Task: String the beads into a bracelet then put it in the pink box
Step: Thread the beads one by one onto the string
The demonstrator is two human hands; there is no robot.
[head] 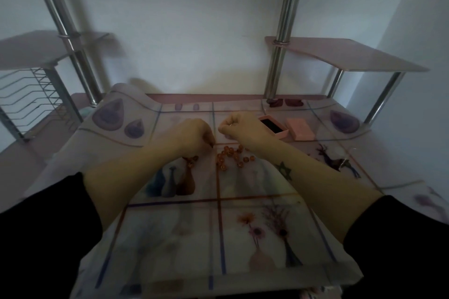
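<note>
Several small orange beads [232, 156] lie scattered on the patterned cloth between my two forearms. My left hand [194, 135] hovers just left of them with fingers curled down, fingertips near the cloth; what it pinches is too small to tell. My right hand [239, 127] is raised a little beyond the beads, its fingers curled and pinched together, perhaps on a thin string that I cannot make out. The open pink box [281, 133], black inside, sits right of my right hand. Its pink lid [300, 130] lies beside it further right.
The cloth-covered desk [218, 226] has chrome posts at the back left [80, 65] and back right [279, 56]. A shelf [352, 56] juts out over the right rear. A wire rack [31, 97] stands at the far left.
</note>
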